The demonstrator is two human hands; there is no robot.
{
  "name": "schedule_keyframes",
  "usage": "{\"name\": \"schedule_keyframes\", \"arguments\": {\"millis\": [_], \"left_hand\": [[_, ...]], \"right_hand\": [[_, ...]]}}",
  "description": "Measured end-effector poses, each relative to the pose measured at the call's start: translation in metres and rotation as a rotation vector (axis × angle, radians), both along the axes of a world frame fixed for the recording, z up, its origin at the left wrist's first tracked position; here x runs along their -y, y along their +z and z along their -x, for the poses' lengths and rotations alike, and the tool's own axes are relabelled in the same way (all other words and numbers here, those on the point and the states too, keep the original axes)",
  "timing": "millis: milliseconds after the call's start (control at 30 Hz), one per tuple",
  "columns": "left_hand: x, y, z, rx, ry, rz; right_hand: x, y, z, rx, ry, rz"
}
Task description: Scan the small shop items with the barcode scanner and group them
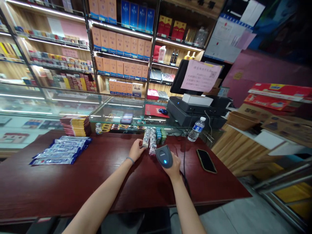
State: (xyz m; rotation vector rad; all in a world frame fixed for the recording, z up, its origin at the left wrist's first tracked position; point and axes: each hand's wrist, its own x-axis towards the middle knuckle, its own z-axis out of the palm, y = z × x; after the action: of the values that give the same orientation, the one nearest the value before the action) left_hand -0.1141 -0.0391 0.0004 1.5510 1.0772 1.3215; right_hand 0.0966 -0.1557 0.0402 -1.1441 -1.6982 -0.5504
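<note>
My right hand (174, 165) is wrapped round a dark grey barcode scanner (163, 156), whose blue light is lit. The scanner's head is just right of two rows of small clear containers (152, 140) with shiny tops. At the near end of the left row, the fingers of my left hand (136, 149) pinch a small clear container (145, 142); the fingertips are partly hidden. Small green and teal containers (161, 136) stand behind the scanner, beside the clear rows. A similar single container (98, 128) stands apart to the left.
On the dark red table (102, 182) lie blue-and-white packets (63, 150), with stacked maroon-and-yellow boxes (75, 126) behind. To the right are a water bottle (196, 130), a phone (206, 160) and the scanner's black cable (184, 156). A glass counter (112, 110) and a monitor (180, 78) stand behind.
</note>
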Motion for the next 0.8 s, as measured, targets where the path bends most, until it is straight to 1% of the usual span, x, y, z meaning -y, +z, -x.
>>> {"name": "schedule_keyframes", "arguments": {"millis": [133,233,333,500,667,800], "left_hand": [[-0.001,0.004,-0.005,0.012,-0.005,0.015],[-0.001,0.005,-0.008,0.021,-0.001,0.015],[-0.003,0.002,-0.010,-0.006,0.008,0.011],[-0.005,-0.004,-0.011,-0.026,0.011,-0.009],[0.000,-0.003,-0.005,0.038,0.041,-0.032],[0.002,0.003,0.009,0.086,0.094,-0.028]], "right_hand": [[-0.001,-0.002,-0.001,0.012,0.004,-0.010],[-0.003,-0.004,-0.002,0.010,-0.001,-0.005],[-0.003,-0.005,-0.001,0.001,0.000,0.004],[-0.001,-0.001,0.002,0.007,-0.004,0.020],[0.000,0.004,0.004,0.028,0.014,0.008],[0.002,0.011,0.013,0.079,0.022,0.004]]}}
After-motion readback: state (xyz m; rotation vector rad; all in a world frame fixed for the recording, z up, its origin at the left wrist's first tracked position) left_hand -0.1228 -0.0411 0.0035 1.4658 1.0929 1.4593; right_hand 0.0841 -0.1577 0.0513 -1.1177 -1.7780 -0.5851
